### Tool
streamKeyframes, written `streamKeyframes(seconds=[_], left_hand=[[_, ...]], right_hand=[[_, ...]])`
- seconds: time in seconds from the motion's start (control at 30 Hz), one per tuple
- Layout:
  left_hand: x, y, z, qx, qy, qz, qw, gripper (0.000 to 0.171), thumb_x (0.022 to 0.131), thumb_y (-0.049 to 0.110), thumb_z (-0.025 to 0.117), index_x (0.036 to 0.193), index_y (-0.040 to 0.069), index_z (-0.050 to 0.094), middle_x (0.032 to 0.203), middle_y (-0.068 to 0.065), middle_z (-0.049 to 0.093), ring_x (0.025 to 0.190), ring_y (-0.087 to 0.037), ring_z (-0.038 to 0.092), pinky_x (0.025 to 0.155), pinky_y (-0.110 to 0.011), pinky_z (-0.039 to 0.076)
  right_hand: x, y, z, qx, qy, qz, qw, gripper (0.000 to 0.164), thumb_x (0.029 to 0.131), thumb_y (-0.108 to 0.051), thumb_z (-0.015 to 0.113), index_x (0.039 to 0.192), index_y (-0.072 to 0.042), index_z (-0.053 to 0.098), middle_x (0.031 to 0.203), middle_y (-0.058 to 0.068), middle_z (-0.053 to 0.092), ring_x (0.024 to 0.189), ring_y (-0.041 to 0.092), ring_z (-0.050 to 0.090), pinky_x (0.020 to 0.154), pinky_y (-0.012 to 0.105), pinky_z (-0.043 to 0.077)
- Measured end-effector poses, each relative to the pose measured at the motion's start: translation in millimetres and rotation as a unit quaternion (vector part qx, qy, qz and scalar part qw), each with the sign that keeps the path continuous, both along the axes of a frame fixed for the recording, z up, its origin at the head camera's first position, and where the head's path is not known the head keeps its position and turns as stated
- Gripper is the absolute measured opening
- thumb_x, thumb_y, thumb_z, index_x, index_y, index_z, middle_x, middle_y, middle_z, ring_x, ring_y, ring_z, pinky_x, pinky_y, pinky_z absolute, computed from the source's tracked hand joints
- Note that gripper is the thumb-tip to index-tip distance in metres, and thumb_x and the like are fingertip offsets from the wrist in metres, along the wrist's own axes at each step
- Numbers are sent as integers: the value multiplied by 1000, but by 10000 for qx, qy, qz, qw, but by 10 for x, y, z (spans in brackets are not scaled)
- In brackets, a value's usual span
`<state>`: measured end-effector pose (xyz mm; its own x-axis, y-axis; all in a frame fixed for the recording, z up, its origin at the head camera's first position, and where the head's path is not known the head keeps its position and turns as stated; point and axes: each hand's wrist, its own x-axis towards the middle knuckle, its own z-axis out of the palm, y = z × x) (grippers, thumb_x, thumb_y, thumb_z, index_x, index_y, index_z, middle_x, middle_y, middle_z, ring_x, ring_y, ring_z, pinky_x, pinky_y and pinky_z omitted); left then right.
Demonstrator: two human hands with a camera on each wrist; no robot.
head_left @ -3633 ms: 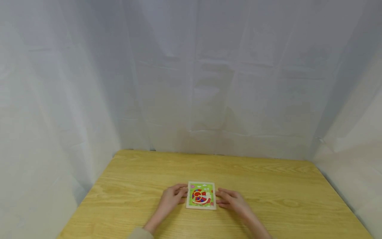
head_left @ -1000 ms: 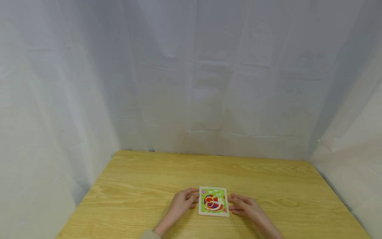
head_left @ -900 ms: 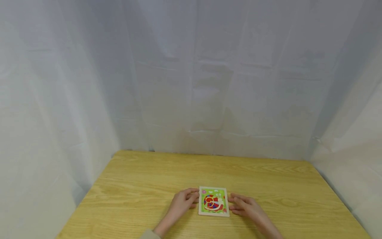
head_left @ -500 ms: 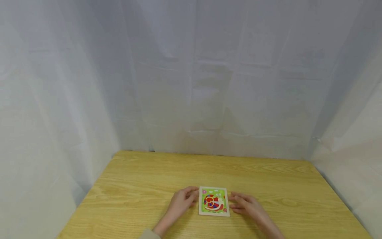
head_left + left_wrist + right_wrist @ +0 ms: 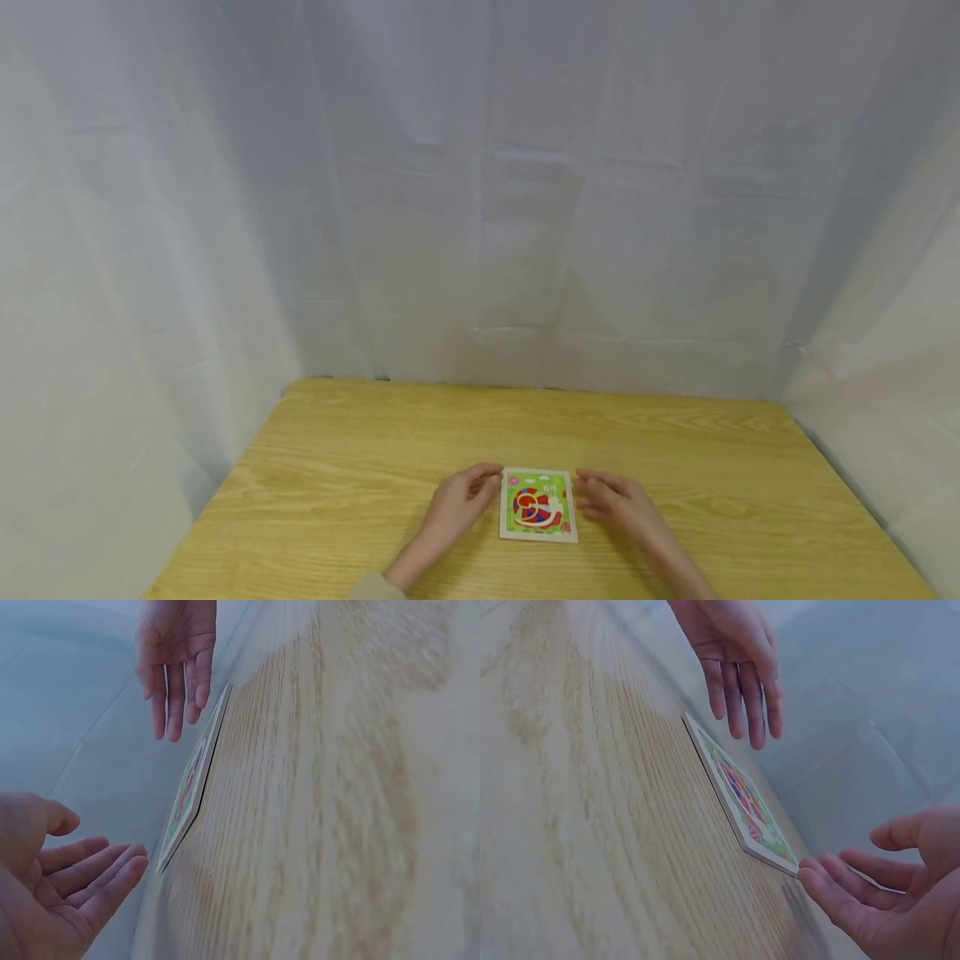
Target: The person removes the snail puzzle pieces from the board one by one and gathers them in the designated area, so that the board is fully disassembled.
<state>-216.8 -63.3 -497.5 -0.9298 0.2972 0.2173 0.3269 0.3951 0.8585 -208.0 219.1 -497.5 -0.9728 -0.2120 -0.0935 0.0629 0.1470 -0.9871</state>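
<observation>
A flat square wooden puzzle board point(image 5: 538, 536) with a pale frame lies on the table, showing a red snail on green. At its left edge is my left hand point(image 5: 459, 502), fingers extended and relaxed, the thumb apart. My right hand point(image 5: 618, 507) is at the right edge in a mirrored pose. In the left wrist view, the fingers of the left hand point(image 5: 67, 892) are apart from the puzzle board point(image 5: 191, 784) and hold nothing. The right wrist view has the right hand point(image 5: 889, 889) with its fingertips close by the board's corner point(image 5: 754, 844); contact is unclear.
The board lies on a wood-grain table point(image 5: 375, 433), near its front middle. Pale hanging sheets point(image 5: 480, 208) enclose the table at the back and on both sides.
Since the oldest frame the puzzle board and both hands sit further right and slightly nearer in view. Over the last half second both hands rose slightly from beside the board, which stayed put.
</observation>
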Motion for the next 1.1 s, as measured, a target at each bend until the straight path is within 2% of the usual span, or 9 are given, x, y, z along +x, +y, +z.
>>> streamKeyframes(seconds=[0.1,0.23,0.27,0.33,0.37,0.5,0.57,0.77,1.1], left_hand=[[-11,29,7,-175,264,-39,9995,33,104,21,58,127,-1,67,117,-16,73,103,-31,72,86,-36,60],[-21,90,14,-371,454,-229,9980,32,104,20,58,127,-1,66,118,-16,73,102,-30,73,85,-32,60],[-22,106,17,-504,523,-270,9970,32,104,21,58,127,0,66,118,-15,73,101,-28,73,84,-31,60],[-22,137,28,-847,611,-358,9939,33,104,22,57,129,3,66,113,-13,74,88,-26,73,79,-29,60],[-19,152,34,-1052,714,-394,9911,33,104,23,58,130,4,66,114,-13,74,89,-26,73,80,-30,60],[-5,213,56,-1884,1015,-633,9748,36,102,24,62,133,6,65,126,-12,70,107,-30,69,95,-42,56],[6,244,53,-2305,1219,-734,9626,38,101,25,63,135,7,64,137,-12,64,127,-31,60,107,-47,48],[43,314,45,-3329,1616,-960,9241,44,100,33,63,139,12,61,148,-8,55,138,-31,50,114,-51,39],[61,360,21,-3941,1740,-1321,8927,54,99,42,62,147,19,55,154,-5,49,142,-29,45,111,-58,41]], right_hand=[[-47,-40,8,139,116,-160,9997,49,108,-17,48,141,18,44,134,34,57,111,38,67,92,37,58],[-95,-102,23,406,275,-386,9981,45,106,-17,51,137,16,51,131,32,61,107,36,69,89,36,59],[-104,-117,24,478,318,-428,9974,44,106,-17,52,136,16,52,130,32,62,105,35,70,88,37,60],[-118,-151,36,635,407,-496,9959,42,106,-16,53,134,16,54,128,31,63,103,35,71,87,37,60],[-127,-167,41,730,457,-544,9948,41,105,-15,53,133,15,56,126,30,64,102,35,71,86,37,60],[-173,-216,51,1095,615,-694,9897,36,104,-13,56,128,12,62,119,26,69,96,33,73,81,36,61],[-194,-224,51,1316,727,-694,9862,34,104,-13,57,126,12,64,116,25,71,93,32,74,79,35,62],[-231,-219,45,1729,984,-501,9787,33,102,-12,58,123,12,65,114,27,71,88,31,74,75,34,62],[-268,-232,18,1798,1010,-423,9776,32,102,-11,58,122,13,65,114,27,71,89,31,74,73,34,62]])
